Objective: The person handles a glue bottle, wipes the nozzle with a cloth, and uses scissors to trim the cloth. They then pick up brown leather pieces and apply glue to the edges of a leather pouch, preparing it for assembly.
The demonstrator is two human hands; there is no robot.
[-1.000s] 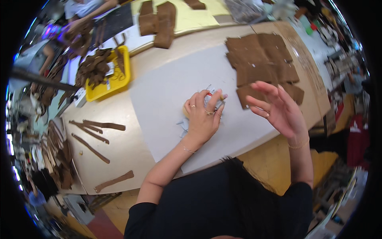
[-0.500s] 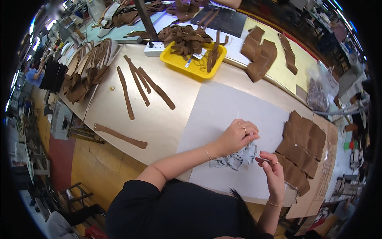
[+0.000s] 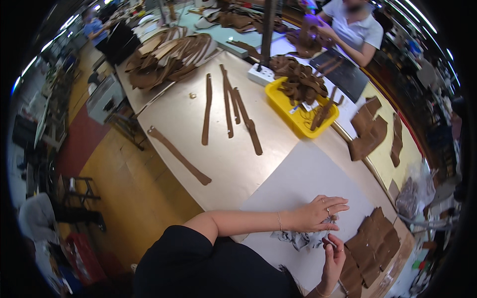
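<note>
On a pale grey sheet [image 3: 293,174] lies a crumpled heap of thin grey-and-white material [image 3: 299,240]. My left hand [image 3: 318,214] reaches across just above this heap, its fingers stretched out and the thumb apart from them. Part of the heap shows through the gap between them. Just below it is my right hand [image 3: 333,258], fingers pinched together near the left thumb. Whatever sits in that pinch is too small and hidden to name. Right of my hands, brown leather-like panels [image 3: 375,246] lie side by side.
Several brown strips [image 3: 206,109] lie on the tan table [image 3: 184,116]. A yellow tray [image 3: 298,124] holds more strips, beside a white power strip [image 3: 261,74] and a dark post [image 3: 268,32]. Brown pieces are piled [image 3: 166,57] at the far left. Another person [image 3: 355,27] works across the table.
The view has swung left, so the table's things sit farther right. A person across the table has come into view. My left fingers have spread from a pinch, and my hands are closer together.
</note>
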